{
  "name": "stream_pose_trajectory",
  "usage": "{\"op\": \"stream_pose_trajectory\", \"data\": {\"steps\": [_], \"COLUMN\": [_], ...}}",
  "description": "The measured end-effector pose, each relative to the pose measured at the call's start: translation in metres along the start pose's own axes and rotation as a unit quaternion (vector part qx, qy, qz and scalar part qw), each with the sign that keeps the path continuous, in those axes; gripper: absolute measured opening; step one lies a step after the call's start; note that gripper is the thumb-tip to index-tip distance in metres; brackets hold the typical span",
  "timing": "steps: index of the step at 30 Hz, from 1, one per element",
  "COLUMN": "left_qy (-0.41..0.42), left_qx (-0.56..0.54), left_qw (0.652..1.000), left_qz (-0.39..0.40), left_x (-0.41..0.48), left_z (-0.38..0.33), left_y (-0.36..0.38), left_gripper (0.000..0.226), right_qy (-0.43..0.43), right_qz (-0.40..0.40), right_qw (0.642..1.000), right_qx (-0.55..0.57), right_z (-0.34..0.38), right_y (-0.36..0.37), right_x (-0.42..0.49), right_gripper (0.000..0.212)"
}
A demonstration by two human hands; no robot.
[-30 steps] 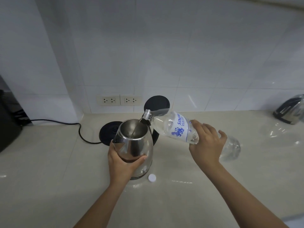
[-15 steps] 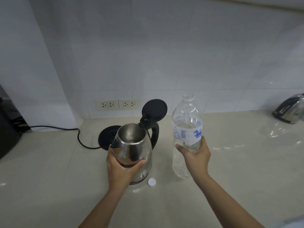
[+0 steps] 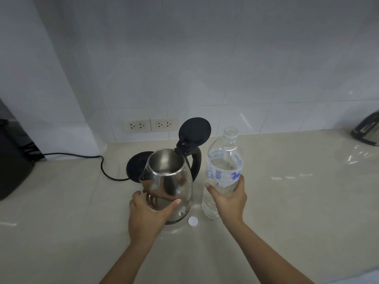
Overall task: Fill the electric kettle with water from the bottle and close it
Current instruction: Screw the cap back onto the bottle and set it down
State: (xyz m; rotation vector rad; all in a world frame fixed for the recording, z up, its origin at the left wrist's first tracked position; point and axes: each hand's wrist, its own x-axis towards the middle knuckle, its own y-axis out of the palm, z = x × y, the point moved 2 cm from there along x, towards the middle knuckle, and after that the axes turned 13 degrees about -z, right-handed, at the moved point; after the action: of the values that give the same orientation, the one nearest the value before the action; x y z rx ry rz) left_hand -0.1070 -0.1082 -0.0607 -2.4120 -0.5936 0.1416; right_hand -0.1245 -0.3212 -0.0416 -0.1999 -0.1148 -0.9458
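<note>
A steel electric kettle [image 3: 174, 181] stands on the beige counter [image 3: 287, 201], off its base, with its black lid [image 3: 194, 130] flipped up and the mouth uncovered. My left hand [image 3: 147, 212] wraps around the kettle's lower front. Just right of the kettle, a clear plastic water bottle [image 3: 223, 173] with a blue-printed label stands upright on the counter, uncapped. My right hand [image 3: 229, 198] grips the bottle around its middle. The white bottle cap [image 3: 193, 221] lies on the counter between the kettle and the bottle.
The kettle's black round base [image 3: 136, 167] sits behind the kettle, its cord [image 3: 82, 156] running left. Two wall sockets [image 3: 150, 125] are on the tiled wall. A dark appliance [image 3: 12, 160] stands far left, a second steel kettle [image 3: 367, 130] far right.
A second ago my right hand held the bottle tipped, pouring into the kettle. It has swung the bottle upright and set it down to the kettle's right. My left hand stayed on the kettle.
</note>
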Motion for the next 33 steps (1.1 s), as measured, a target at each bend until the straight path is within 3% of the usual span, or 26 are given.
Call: {"op": "stream_pose_trajectory", "data": {"steps": [3, 6, 8, 11, 14, 18, 20, 23, 26, 29, 33], "left_qy": [0.044, 0.152, 0.251, 0.368, 0.416, 0.417, 0.429, 0.455, 0.410, 0.353, 0.328], "left_qx": [-0.054, -0.045, -0.004, 0.115, 0.257, 0.274, 0.220, 0.039, -0.131, -0.251, -0.336], "left_qw": [0.996, 0.987, 0.961, 0.896, 0.836, 0.830, 0.849, 0.886, 0.902, 0.899, 0.882], "left_qz": [-0.056, 0.036, 0.119, 0.220, 0.249, 0.250, 0.217, 0.077, -0.034, -0.066, -0.040], "left_x": [-0.022, -0.042, -0.048, -0.049, -0.048, -0.043, -0.043, -0.046, -0.044, -0.038, -0.032], "left_z": [0.004, 0.013, 0.016, 0.020, 0.020, 0.017, 0.009, -0.015, -0.058, -0.121, -0.194], "left_y": [0.003, 0.027, 0.046, 0.075, 0.092, 0.100, 0.093, 0.068, 0.034, -0.001, -0.020], "left_gripper": [0.069, 0.042, 0.025, 0.048, 0.057, 0.037, 0.032, 0.039, 0.039, 0.037, 0.035], "right_qy": [-0.002, 0.003, 0.006, 0.011, 0.019, 0.027, 0.030, 0.033, 0.061, 0.077, 0.077], "right_qz": [0.030, 0.061, 0.072, 0.088, 0.110, 0.141, 0.155, 0.174, 0.234, 0.283, 0.286], "right_qw": [1.000, 0.998, 0.997, 0.996, 0.993, 0.989, 0.987, 0.984, 0.970, 0.956, 0.955], "right_qx": [-0.002, -0.016, -0.024, -0.025, -0.024, -0.031, -0.032, -0.031, -0.031, -0.028, -0.017], "right_z": [-0.004, -0.009, -0.010, -0.011, -0.014, -0.015, -0.016, -0.019, -0.028, -0.035, -0.035], "right_y": [-0.006, -0.010, -0.012, -0.014, -0.017, -0.021, -0.023, -0.024, -0.029, -0.033, -0.032], "right_x": [0.000, 0.003, 0.004, 0.008, 0.013, 0.018, 0.020, 0.022, 0.027, 0.035, 0.036], "right_gripper": [0.078, 0.078, 0.077, 0.072, 0.069, 0.069, 0.070, 0.071, 0.080, 0.080, 0.077]}}
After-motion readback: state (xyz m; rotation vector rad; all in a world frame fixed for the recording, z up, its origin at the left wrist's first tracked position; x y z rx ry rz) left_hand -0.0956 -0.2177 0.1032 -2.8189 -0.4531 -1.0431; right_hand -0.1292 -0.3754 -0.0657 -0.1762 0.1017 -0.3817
